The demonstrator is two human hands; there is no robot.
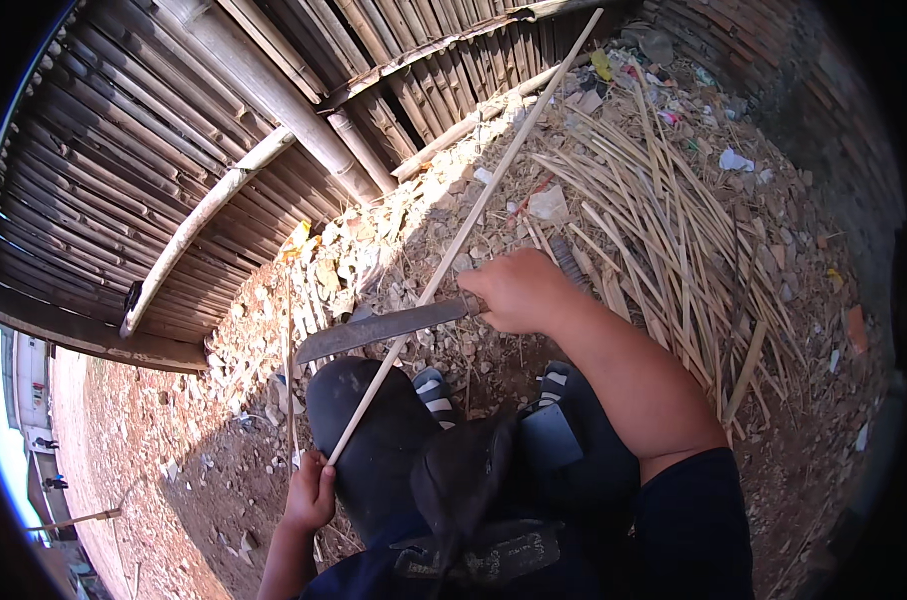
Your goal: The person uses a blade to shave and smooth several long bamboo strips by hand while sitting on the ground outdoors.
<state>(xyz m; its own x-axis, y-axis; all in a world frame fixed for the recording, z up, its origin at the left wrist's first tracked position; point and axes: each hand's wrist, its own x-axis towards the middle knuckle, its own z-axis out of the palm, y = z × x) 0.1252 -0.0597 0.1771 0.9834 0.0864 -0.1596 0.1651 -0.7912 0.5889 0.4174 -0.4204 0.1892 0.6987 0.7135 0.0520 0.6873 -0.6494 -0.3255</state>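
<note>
My right hand (pixel 522 290) is closed round the handle of a machete (pixel 384 330), whose broad dark blade points left above my knee. A long, thin bamboo strip (pixel 494 190) slants from low on the left up to the far right, and the blade crosses it. Whether the edge bites into the strip cannot be made out. Down beside my left knee, my left hand (pixel 313 492) pinches the strip's near end. The strip passes over my dark trouser leg.
A pile of split bamboo strips (pixel 674 230) lies on the rubble at the right. A bamboo-slat wall (pixel 154 150) with thick poles rises at the far left. Beyond the pile stands a brick wall (pixel 744 50). Stones and litter cover the ground. My sandalled feet (pixel 435 398) are below the blade.
</note>
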